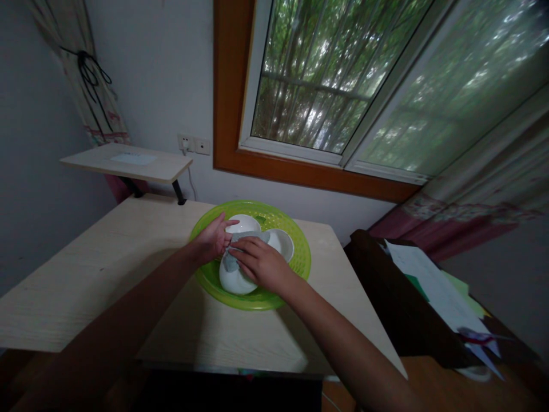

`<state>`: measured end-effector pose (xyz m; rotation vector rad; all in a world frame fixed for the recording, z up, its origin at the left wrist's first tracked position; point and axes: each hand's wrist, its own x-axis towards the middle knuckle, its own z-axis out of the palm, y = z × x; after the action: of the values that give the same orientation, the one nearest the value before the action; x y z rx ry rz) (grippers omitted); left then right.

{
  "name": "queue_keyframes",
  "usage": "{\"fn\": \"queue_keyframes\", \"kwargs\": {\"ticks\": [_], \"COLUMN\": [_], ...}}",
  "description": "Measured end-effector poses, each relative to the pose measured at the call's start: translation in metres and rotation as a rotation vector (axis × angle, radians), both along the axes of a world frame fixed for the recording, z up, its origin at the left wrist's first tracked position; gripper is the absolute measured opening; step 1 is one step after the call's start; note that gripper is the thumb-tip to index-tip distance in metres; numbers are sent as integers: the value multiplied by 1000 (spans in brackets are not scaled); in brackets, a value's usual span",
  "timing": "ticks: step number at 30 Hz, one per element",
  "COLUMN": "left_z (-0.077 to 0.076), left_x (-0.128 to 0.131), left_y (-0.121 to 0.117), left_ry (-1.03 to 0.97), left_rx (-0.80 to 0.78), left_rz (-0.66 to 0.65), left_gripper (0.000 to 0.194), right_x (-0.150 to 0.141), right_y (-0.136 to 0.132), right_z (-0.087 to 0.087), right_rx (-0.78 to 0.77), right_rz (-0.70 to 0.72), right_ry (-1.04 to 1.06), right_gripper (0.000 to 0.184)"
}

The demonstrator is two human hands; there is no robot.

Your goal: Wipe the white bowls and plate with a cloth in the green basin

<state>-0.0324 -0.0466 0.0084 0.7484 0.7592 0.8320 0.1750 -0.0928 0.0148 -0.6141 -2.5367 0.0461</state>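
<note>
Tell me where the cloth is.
In the head view, the grey cloth is slightly left of centre, by left hand and right hand, over the green basket.

Fingers (246, 247) of the right hand (266, 264) partly hide what seems a grey cloth (252, 234).

A lime-green basket (303, 252) with a pattern of small holes has white bowls (283, 245) and a grey cloth (247, 234) inside. Around it I see a pale wood-grain table (343, 280); behind it, an orange-brown window frame (278, 178); right of it, a cream curtain (493, 171) with a pink hem.
</note>
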Motion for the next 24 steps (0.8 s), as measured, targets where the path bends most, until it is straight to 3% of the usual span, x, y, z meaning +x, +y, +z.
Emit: {"fn": "queue_keyframes", "kwargs": {"ticks": [10,13,20,24], "left_z": [3,3,-7,-4], "left_x": [3,3,0,1], "left_y": [-2,-2,3,1], "left_ry": [5,12,-10,-10], "left_rx": [2,-1,15,9], "left_rz": [34,41,18,32], "left_gripper": [67,65,64,64], "right_x": [27,21,-3,0], "right_y": [28,23,2,7], "right_z": [-10,-8,0,-2], "right_rx": [-119,-70,-12,-51], "right_rz": [-327,-286,12,-49], "right_ry": [97,82,-8,58], "right_gripper": [32,34,39,37]}}
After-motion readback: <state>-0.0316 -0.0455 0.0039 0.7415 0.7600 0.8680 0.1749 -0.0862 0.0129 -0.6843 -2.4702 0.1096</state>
